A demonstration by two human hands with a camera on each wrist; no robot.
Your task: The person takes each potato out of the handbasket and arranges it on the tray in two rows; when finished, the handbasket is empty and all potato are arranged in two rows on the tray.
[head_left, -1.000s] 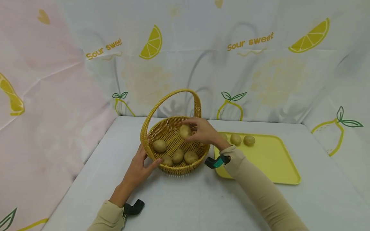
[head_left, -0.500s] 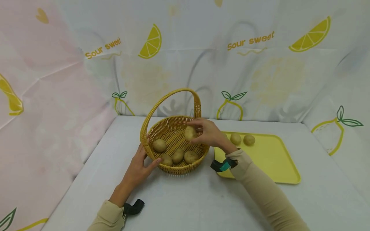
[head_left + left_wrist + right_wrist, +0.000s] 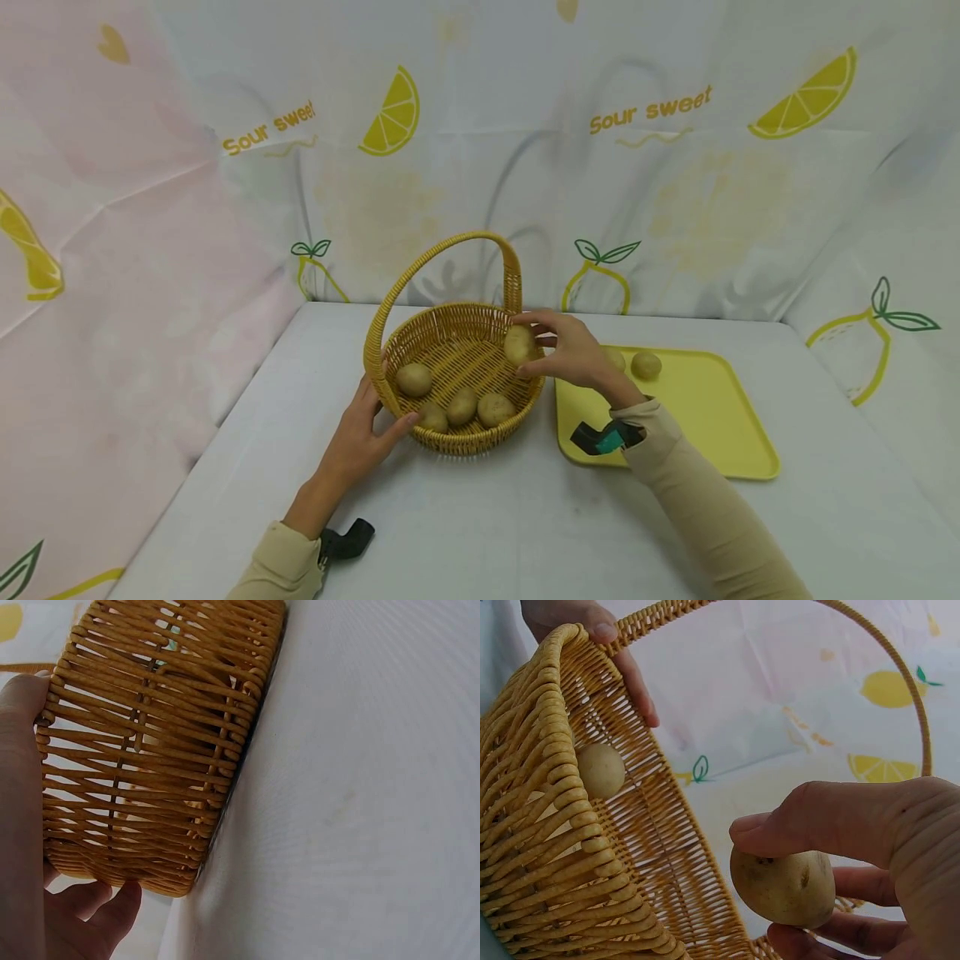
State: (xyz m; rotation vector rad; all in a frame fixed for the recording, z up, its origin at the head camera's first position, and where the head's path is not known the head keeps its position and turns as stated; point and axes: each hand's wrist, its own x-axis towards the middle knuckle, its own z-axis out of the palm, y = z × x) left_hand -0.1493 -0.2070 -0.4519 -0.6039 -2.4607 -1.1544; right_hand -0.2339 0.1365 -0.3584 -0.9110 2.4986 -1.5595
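Observation:
A yellow wicker basket [image 3: 457, 447] with a tall arched handle stands on the table, several potatoes lying in it. My left hand [image 3: 358, 442] grips its left side, thumb over the rim and fingers along the outer wall; the left wrist view shows fingertips [image 3: 120, 911] against the weave. Between the thumb and fingers of my right hand [image 3: 573, 354] is a potato [image 3: 519, 345], above the basket's right rim. In the right wrist view, the thumb presses on top of this potato [image 3: 787, 889], with fingers under and behind it.
To the right lies a yellow tray [image 3: 697, 425]. A potato [image 3: 646, 365] rests near its back edge, and another potato [image 3: 617, 358] is partly hidden by my right hand. A printed cloth wall [image 3: 465, 167] rises behind the table.
My right hand has moved right with the potato, from over the basket's inside to its right rim. The left hand and the basket have stayed in place.

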